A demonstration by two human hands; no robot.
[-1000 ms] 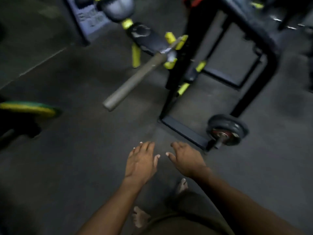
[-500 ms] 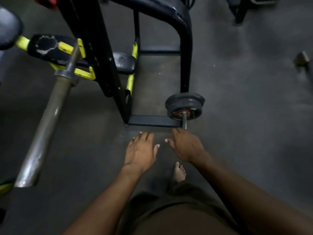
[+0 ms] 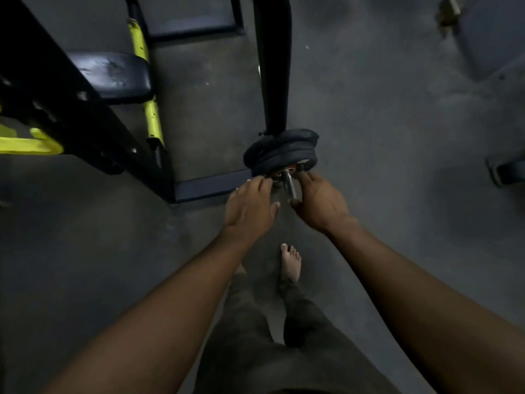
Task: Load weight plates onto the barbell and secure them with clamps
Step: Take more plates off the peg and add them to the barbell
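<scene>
A stack of black weight plates (image 3: 281,150) sits on a short steel peg (image 3: 289,184) at the foot of the black rack post (image 3: 274,66). Something red-orange shows at the plates' hub around the peg. My left hand (image 3: 250,207) reaches in from the left, its fingertips touching the plates' lower left face beside the hub. My right hand (image 3: 319,201) is at the right of the peg, fingers against the plates' lower right edge and thumb beside the peg's end. Neither hand has plainly closed around anything. No barbell is in view.
The black and yellow rack frame (image 3: 71,115) with a dark pad (image 3: 113,76) fills the upper left. Its base bar (image 3: 210,186) lies just left of my hands. My bare foot (image 3: 291,263) stands on the grey floor below the peg. Dark equipment sits at the right edge (image 3: 508,172).
My view swung right and down, away from the barbell sleeve, toward the plates on the peg. Both hands moved forward from mid-air until they reached the plates.
</scene>
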